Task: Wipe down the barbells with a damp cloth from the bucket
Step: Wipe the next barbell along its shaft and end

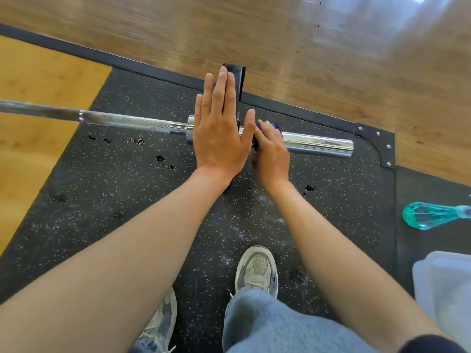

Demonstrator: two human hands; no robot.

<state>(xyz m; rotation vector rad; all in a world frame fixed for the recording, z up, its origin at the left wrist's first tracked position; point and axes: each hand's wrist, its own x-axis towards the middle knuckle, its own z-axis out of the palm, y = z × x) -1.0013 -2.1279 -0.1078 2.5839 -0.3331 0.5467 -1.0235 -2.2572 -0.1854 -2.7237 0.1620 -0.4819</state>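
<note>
A chrome barbell (127, 122) lies left to right across the black speckled rubber mat (107, 189). Its smooth sleeve (318, 143) points right. My left hand (220, 133) is flat, fingers straight and together, over the sleeve just right of the collar (190, 129). It hides that stretch of bar. My right hand (271, 151) is curled round a blue cloth (267, 125) pressed against the sleeve right beside my left thumb. Only a small blue patch of cloth shows past the fingers. No bucket is in view.
A teal spray bottle (430, 215) lies on the mat at the right edge. A pale towel or cloth (446, 289) sits below it. A black upright post (235, 80) stands behind the bar. My shoes (257, 271) are near the bottom. Dark wet spots dot the mat.
</note>
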